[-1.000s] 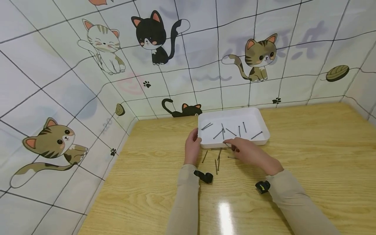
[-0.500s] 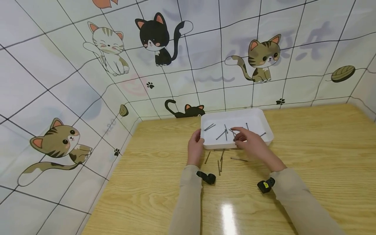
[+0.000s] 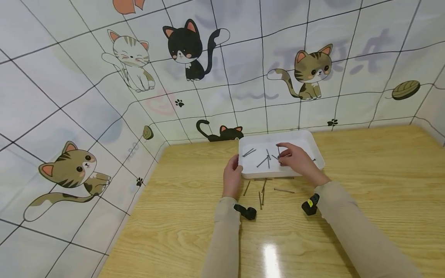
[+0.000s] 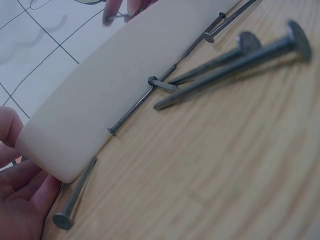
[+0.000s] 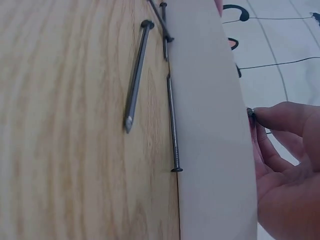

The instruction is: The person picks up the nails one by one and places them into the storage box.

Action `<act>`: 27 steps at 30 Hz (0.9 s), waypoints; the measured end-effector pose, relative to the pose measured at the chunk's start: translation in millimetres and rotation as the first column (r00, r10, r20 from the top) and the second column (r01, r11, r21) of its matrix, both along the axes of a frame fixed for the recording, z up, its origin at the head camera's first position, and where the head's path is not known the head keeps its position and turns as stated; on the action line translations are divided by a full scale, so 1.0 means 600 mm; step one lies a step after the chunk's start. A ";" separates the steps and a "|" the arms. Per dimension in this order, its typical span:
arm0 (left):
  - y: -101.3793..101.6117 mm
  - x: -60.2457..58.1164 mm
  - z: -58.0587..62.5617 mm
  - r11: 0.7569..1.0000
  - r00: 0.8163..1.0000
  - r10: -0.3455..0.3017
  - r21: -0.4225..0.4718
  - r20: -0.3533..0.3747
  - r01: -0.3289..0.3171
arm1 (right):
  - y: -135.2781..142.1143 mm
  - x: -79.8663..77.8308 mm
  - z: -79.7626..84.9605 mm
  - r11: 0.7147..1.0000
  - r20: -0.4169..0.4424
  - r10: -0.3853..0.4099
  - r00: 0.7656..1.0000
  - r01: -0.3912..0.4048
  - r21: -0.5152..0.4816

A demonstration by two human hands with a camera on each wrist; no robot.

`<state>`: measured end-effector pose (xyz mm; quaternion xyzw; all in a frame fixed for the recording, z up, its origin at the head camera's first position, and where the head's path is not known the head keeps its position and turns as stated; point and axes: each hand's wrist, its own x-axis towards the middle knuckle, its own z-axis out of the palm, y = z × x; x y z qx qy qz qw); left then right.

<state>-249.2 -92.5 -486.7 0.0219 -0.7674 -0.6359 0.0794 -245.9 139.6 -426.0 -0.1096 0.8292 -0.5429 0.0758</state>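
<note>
A shallow white tray [image 3: 283, 175] stands on the table with several nails [image 3: 263, 161] lying loose in it. At the tray's left end, my left hand [image 3: 231, 178] grips the corner, thumb at the rim and fingers around the side, as the left wrist view shows. My right hand [image 3: 298, 159] is over the tray's middle, pinching a nail [image 3: 278, 150] between thumb and fingers. In the right wrist view only the head end of the held nail [image 5: 251, 113] shows. Some tray contents are hidden behind the right hand.
Several more nails lie on the wooden table [image 3: 375, 185] before the tray: one nail [image 3: 284, 190] apart at right, others [image 3: 260, 200] grouped, a few along the tray's front wall. A wall [image 3: 243, 88] with printed cats rises close behind the tray.
My right hand has moved from the tray's front edge back over its inside, carrying the nail. A nail on the table is uncovered. The left hand keeps its hold on the tray.
</note>
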 end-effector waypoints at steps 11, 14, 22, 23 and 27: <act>0.009 0.006 0.002 1.000 1.000 0.007 0.010 0.006 -0.007 | 0.004 -0.034 -0.018 0.978 0.066 -0.082 0.994 0.067 0.196; 0.008 0.005 0.004 1.000 1.000 0.006 0.010 0.002 -0.006 | 0.003 -0.037 -0.022 0.962 0.041 -0.096 0.994 0.083 0.259; 0.002 0.003 0.004 1.000 1.000 -0.001 0.019 -0.008 0.001 | -0.006 -0.043 -0.033 0.912 -0.043 -0.099 0.994 0.109 0.395; 0.002 0.003 0.004 1.000 1.000 -0.001 0.019 -0.007 0.001 | -0.007 -0.044 -0.034 0.910 -0.040 -0.103 0.994 0.110 0.401; 0.000 0.002 0.002 1.000 1.000 0.005 0.009 -0.008 -0.005 | -0.008 -0.047 -0.036 0.903 -0.033 -0.102 0.994 0.107 0.416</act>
